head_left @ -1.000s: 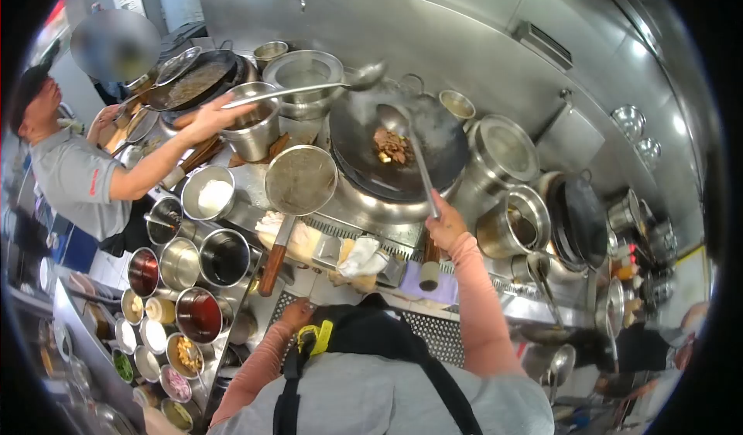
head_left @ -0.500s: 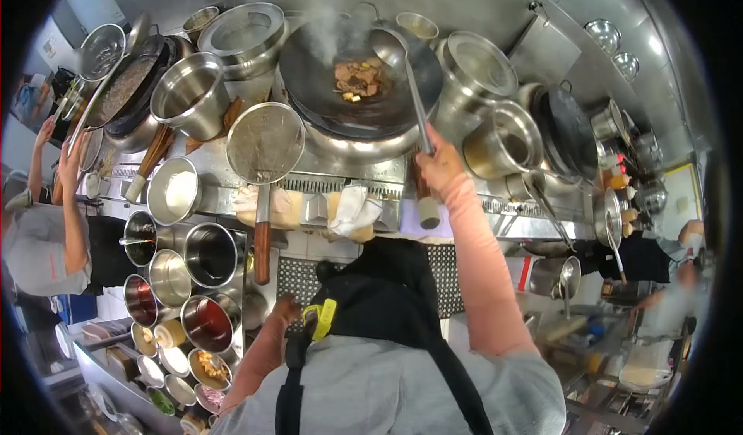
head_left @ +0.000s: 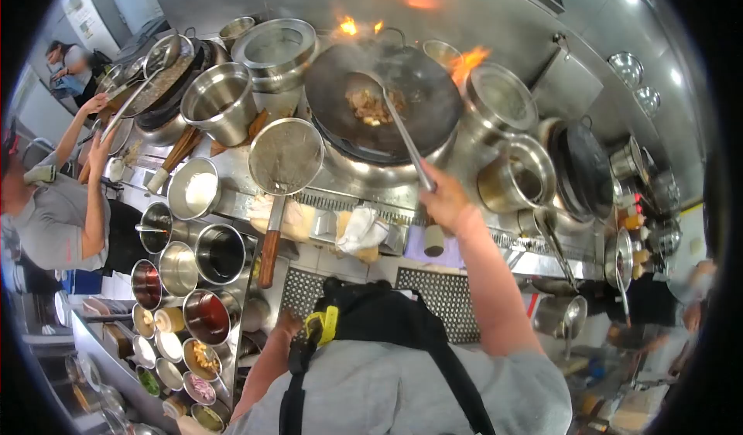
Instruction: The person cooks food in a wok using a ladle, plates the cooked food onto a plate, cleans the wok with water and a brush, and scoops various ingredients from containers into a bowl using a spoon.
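1. From here I see the right hand (head_left: 445, 200) gripping the ladle (head_left: 402, 131), its bowl at the food (head_left: 374, 111) inside the wok (head_left: 433, 98); the left hand's (head_left: 289, 323) grip I can't tell.
2. Flames (head_left: 467, 64) near the rim could scorch that food.
3. A strainer (head_left: 286, 150) and pot (head_left: 492, 181) flank it; wide swings could catch them.

we see bright, even light glinting off the brushed silver steel wall (head_left: 325, 5), with a blurry orange glare above the flames. the round fisheye view bends the edges into black corners, smears the lower right, and steam softens the dark metal wok (head_left: 426, 102).
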Demonstrator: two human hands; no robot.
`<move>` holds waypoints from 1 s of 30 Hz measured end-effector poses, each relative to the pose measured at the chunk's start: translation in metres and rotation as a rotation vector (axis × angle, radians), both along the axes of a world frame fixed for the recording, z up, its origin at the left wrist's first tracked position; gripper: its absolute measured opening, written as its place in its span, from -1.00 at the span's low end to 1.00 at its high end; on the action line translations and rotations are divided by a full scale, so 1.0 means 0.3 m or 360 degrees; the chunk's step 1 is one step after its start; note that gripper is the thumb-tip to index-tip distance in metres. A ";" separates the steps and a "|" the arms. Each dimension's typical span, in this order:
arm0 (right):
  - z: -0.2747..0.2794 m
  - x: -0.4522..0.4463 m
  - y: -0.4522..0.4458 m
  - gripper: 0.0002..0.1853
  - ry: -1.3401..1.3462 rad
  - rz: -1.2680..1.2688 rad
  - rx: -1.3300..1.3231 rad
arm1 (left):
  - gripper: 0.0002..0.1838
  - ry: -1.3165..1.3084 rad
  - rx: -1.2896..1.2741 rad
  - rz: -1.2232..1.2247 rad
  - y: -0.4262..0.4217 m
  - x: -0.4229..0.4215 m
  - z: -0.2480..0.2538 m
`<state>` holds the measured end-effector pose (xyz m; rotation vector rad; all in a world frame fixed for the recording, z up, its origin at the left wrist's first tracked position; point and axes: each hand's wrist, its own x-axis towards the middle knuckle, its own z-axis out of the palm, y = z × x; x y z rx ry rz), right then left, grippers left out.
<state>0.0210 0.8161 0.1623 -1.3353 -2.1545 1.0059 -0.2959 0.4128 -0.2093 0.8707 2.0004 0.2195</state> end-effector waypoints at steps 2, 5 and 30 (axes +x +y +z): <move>0.062 0.040 -0.056 -0.25 0.0260 -0.0068 -0.0413 | -0.50 0.0034 -0.0072 -0.0035 -0.018 0.028 -0.078; 0.034 0.107 -0.016 -0.29 0.0296 -0.0155 -0.0477 | -0.53 0.0032 -0.0172 -0.0254 -0.019 0.046 -0.081; -0.040 0.156 0.081 -0.28 0.0573 -0.0474 -0.0448 | -0.58 0.0071 -0.0023 0.0058 0.071 0.190 0.028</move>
